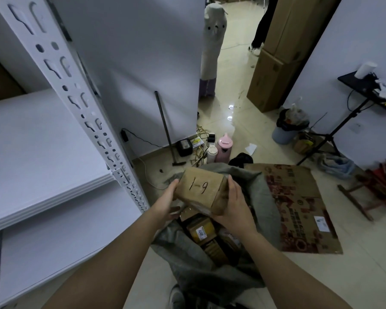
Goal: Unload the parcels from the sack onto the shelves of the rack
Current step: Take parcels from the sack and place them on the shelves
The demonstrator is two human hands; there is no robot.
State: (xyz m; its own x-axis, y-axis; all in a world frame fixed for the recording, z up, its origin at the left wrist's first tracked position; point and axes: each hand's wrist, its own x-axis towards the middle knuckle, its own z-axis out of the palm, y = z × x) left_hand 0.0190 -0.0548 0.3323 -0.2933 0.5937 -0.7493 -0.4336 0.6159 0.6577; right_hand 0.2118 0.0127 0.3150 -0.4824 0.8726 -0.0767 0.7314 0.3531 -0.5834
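Both hands (201, 197) grip parcel (200, 186)

pale tiled floor (243, 81) under grey sack (210, 275), flattened printed cardboard (299, 208), pink jug (225, 146)

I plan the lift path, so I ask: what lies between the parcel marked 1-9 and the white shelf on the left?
In the head view, only the rack's perforated white upright stands between the parcel marked 1-9 and the white shelf.
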